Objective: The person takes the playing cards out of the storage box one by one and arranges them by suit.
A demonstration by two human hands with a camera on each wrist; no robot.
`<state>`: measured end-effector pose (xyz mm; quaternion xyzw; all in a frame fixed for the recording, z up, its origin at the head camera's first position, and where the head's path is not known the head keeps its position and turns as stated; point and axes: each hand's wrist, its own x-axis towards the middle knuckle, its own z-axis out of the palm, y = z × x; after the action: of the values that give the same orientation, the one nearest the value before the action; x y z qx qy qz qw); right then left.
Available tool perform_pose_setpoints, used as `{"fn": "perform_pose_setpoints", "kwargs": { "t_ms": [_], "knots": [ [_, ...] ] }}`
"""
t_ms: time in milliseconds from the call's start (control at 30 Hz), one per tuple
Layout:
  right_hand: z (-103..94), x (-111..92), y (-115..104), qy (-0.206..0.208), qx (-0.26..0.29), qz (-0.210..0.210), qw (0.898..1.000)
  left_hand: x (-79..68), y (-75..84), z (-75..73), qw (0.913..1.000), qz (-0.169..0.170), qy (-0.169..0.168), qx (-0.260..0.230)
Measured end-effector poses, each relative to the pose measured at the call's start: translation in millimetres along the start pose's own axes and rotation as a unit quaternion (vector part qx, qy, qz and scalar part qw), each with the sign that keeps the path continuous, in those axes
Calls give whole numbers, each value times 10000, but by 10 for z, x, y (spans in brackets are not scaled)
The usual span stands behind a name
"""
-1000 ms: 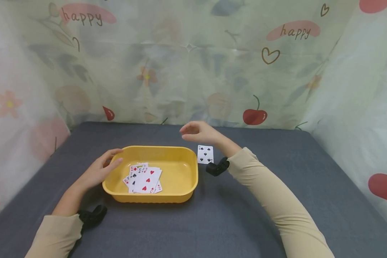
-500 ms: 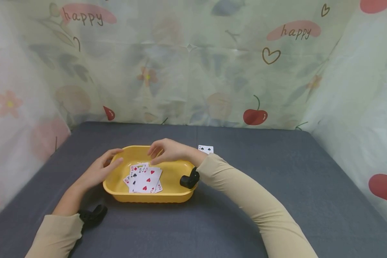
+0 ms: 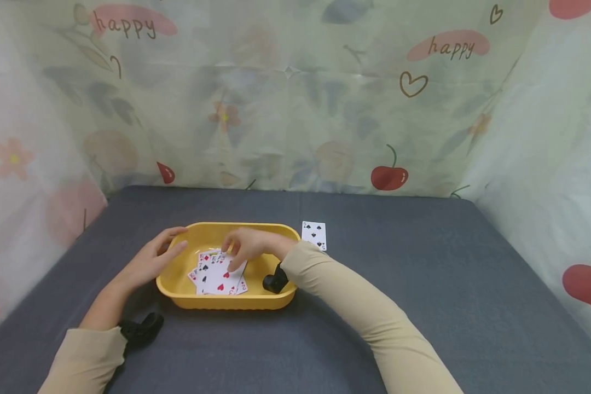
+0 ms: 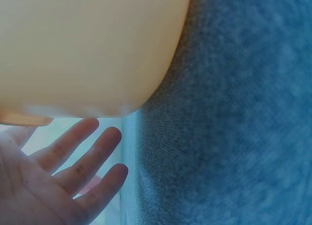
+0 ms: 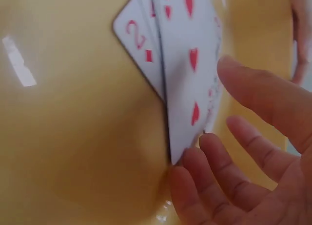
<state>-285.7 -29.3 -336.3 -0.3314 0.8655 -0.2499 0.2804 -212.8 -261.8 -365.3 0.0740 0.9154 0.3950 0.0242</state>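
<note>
A yellow tray (image 3: 226,302) stands on the table with a loose pile of playing cards (image 3: 219,278) inside. On top lies the three of hearts (image 5: 191,64), and the two of diamonds (image 5: 140,42) pokes out beneath. My right hand (image 3: 250,244) hovers inside the tray at the pile, thumb and fingers apart and loosely bent around the top card's end; whether the fingertips touch it I cannot tell. My left hand (image 3: 151,258) rests at the tray's left rim, thumb over the edge. The left wrist view shows its fingers (image 4: 90,159) spread along the outside.
A five of spades (image 3: 314,234) lies face up on the dark grey tablecloth (image 3: 399,262), just right of the tray. A patterned curtain (image 3: 285,109) closes off the back and sides. Black wrist cameras (image 3: 142,328) sit on both wrists.
My right hand has swung left from above the five of spades, then lowered into the tray onto the pile. The left hand and the tray have stayed put.
</note>
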Motion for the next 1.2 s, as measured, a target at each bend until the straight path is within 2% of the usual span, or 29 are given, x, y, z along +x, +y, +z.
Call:
{"fn": "perform_pose_setpoints", "kwargs": {
  "t_ms": [400, 533, 667, 800, 933, 1067, 1200],
  "knots": [
    [124, 18, -63, 69, -811, 432, 9957, 4, 23, -1, 10000, -28, 0, -8],
    [127, 16, -53, 148, -870, 526, 9947, 4, 8, 4, 10000, -33, 1, -17],
    [85, 7, -29, 199, -562, 470, 9971, 5, 12, 6, 10000, -22, 9, 0],
    [-7, -37, -1, 50, 304, 275, 9991, 4, 21, 3, 10000, -48, -2, 22],
    [-131, -104, 17, -74, 1028, 127, 9946, 0, 18, 0, 9999, -105, -16, 46],
    [-267, -190, 46, 107, 1309, -1, 9913, 0, 13, 0, 9999, -84, -16, 55],
    [-418, -338, 98, 495, 1527, -59, 9870, -1, 16, -2, 10000, -67, -20, 52]
  ]
}}
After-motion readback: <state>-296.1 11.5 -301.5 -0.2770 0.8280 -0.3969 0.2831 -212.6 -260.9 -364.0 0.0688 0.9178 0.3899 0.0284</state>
